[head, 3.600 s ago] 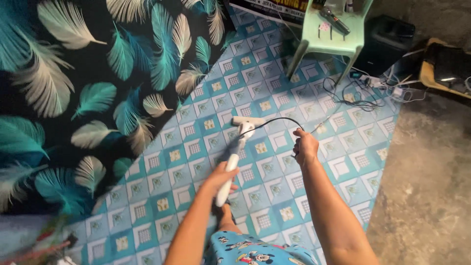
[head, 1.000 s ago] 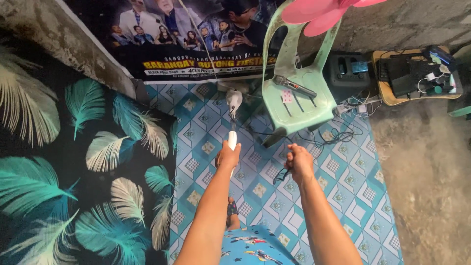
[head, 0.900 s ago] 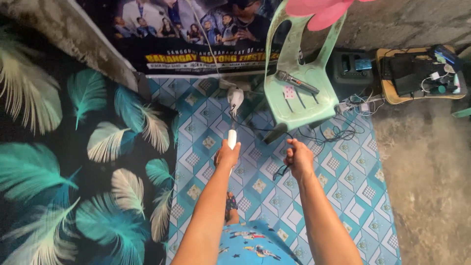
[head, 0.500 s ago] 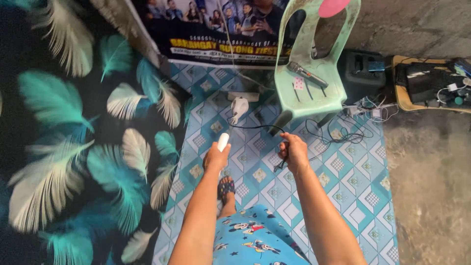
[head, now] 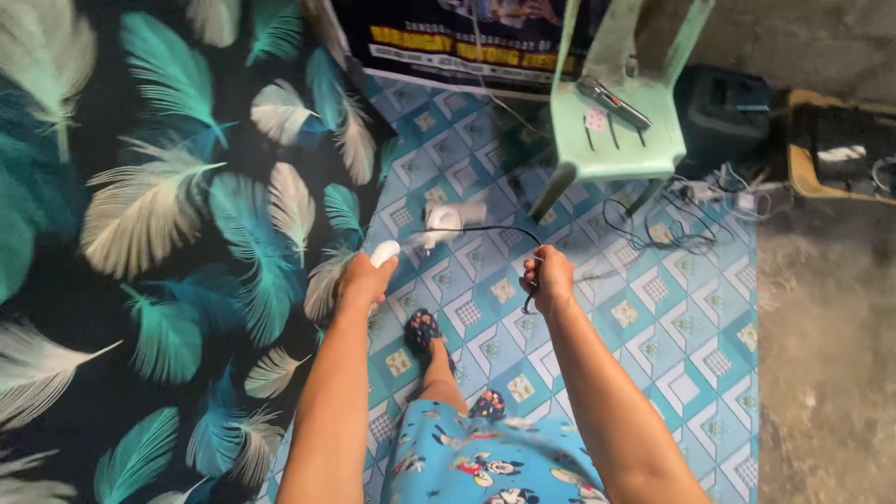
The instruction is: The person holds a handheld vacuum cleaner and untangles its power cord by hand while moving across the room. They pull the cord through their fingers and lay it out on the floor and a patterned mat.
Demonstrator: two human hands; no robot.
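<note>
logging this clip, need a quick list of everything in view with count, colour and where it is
stick vacuum: one, white and grey, on the patterned floor ahead, handle in left hand
cord: one, black, from vacuum to right hand
floor mat: one, blue and white tile pattern, centre
feather-print fabric: one, black with teal and cream feathers, left
plastic chair: one, pale green, top centre
microphone: one, dark, on chair seat
banner: one, dark, against wall
black box: one, right of chair
tangled cables: several, dark and white, beside chair
concrete floor: grey, right
slippers: two, dark patterned
left hand: grips handle
right hand: holds cord
</note>
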